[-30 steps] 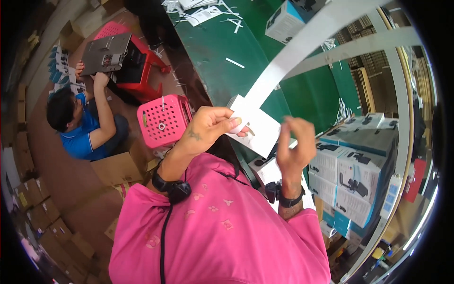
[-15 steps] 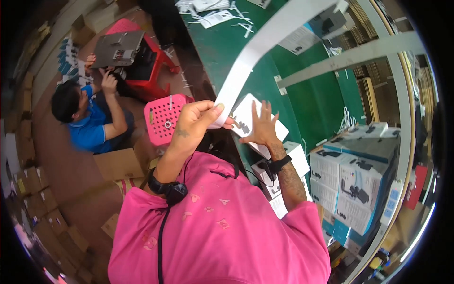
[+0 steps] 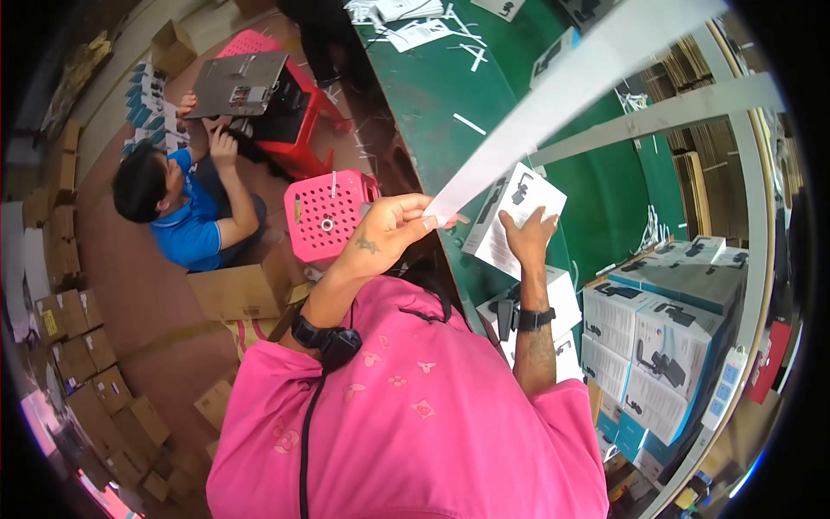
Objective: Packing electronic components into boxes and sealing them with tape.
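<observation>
Your left grip [image 3: 393, 233] pinches white strip [image 3: 536, 121], end clear of box [image 3: 520, 206]. Box, on counter [image 3: 424, 112] under splayed right grip [image 3: 532, 238], now turned from moment ago: picture [image 3: 522, 187] at far end, likely presenting another side for work.

Strip [image 3: 553, 124]: upper end cut off by top edge; lower end hidden at left grip [image 3: 389, 238]. Box [image 3: 519, 192]: partly covered by right grip [image 3: 531, 238]; fine print too small to read. Counter [image 3: 432, 108]: far end cut off. Standing person [image 3: 324, 39]: upper body out of frame.
</observation>
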`<state>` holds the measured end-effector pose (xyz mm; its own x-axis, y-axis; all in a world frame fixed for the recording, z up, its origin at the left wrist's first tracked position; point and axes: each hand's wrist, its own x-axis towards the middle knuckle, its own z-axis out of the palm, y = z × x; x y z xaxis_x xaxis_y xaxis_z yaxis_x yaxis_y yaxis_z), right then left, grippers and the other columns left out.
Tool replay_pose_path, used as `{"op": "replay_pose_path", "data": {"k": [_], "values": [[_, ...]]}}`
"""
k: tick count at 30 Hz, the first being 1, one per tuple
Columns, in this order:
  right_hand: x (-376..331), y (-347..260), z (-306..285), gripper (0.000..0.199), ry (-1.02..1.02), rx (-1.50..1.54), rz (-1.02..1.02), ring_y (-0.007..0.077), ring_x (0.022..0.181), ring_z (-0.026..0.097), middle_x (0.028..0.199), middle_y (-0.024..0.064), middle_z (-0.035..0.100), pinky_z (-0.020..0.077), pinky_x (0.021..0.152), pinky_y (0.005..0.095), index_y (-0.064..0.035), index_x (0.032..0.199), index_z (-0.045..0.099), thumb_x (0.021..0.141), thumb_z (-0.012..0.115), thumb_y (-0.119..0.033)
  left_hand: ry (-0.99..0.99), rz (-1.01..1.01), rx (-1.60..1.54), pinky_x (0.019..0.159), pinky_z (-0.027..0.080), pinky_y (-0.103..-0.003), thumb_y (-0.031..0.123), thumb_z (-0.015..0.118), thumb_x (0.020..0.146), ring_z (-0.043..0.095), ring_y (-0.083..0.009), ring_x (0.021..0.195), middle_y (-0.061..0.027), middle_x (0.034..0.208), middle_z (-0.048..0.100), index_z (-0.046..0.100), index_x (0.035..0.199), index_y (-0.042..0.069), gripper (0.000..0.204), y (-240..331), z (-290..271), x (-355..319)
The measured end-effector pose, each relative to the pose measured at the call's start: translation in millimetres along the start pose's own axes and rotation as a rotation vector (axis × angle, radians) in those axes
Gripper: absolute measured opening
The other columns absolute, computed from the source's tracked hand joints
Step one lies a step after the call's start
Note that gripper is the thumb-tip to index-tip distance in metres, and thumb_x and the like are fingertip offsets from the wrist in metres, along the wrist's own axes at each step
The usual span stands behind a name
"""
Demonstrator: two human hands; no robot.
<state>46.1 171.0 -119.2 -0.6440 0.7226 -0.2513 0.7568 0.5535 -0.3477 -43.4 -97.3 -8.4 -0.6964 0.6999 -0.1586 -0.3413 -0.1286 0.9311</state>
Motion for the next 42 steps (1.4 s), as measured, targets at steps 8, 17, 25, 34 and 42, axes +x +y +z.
{"op": "replay_pose_path", "data": {"k": [8,17,25,34,42], "values": [[-91,-91,-117,0.034,0.249,0.432,-1.048,0.0247,0.081,0.060,0.093,0.0101,0.062,0.0481,0.067,0.0329,-0.0027,0.102,0.069,0.070,0.073,0.006,-0.115,-0.108,-0.082,0.086,0.052,-0.027,0.010,0.055,0.096,0.067,-0.0168,0.094,-0.0126,0.103,0.069,0.061,0.111,-0.009,0.025,-16,14,34],[-77,-74,-126,0.025,0.256,0.261,-0.967,0.0263,0.086,0.061,0.095,0.0081,0.066,0.0486,0.074,0.0360,-0.0030,0.098,0.071,0.074,0.077,-0.005,-0.352,-0.068,0.216,0.060,0.039,-0.023,0.013,0.054,0.097,0.045,-0.0051,0.069,-0.0002,0.074,0.056,0.063,0.093,-0.004,0.020,11,37,52],[-67,-72,-132,0.024,0.221,0.186,-1.015,0.0248,0.085,0.061,0.094,0.0073,0.066,0.0471,0.076,0.0370,-0.0023,0.097,0.070,0.073,0.073,-0.003,-0.406,0.032,0.557,0.050,0.032,-0.031,0.011,0.053,0.095,0.031,-0.0105,0.057,-0.0114,0.064,0.030,0.055,0.087,-0.003,0.016,16,41,63],[-35,-47,-133,0.020,0.321,0.411,-1.002,0.0268,0.080,0.064,0.090,0.0121,0.066,0.0503,0.073,0.0354,0.0030,0.093,0.066,0.075,0.064,0.009,-0.348,-0.059,0.470,0.046,0.032,-0.023,0.014,0.053,0.098,0.042,-0.0036,0.051,0.0007,0.057,0.045,0.068,0.106,-0.002,0.023,13,47,74],[83,33,-82,0.015,0.453,0.070,-0.801,0.0328,0.087,0.065,0.096,0.0177,0.067,0.0511,0.078,0.0399,0.0032,0.097,0.066,0.084,0.060,0.003,-0.044,-0.120,0.271,0.086,0.047,-0.024,0.013,0.051,0.098,0.063,-0.0097,0.095,-0.0094,0.102,0.072,0.062,0.116,-0.008,0.030,-17,34,80]]}}
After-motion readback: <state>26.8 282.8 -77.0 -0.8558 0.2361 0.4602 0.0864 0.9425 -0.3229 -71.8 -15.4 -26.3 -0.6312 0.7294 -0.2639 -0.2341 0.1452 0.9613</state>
